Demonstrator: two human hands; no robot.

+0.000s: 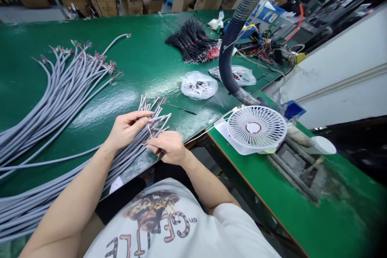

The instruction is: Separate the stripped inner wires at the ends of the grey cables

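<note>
A bundle of grey cables [121,165] lies along the table's near edge, its stripped ends [157,115] showing thin white, red and dark wires. My left hand [128,128] is closed above these ends, thumb and forefinger pinching a grey cable by its stripped end. Just right of it, my right hand [169,147] is closed too, its fingertips pressed together among the wire ends. What the right fingers hold is hidden; a small dark bit shows beneath them. A thin screwdriver-like tool with a dark handle [190,111] rests on the table beyond the hands.
A second grey cable bundle [60,84] lies at left on the green table [145,48]. Farther back are black wires [193,40] and plastic bags with small parts [199,85]. A ribbed hose [229,48] arches down at right, near a white fan [256,127].
</note>
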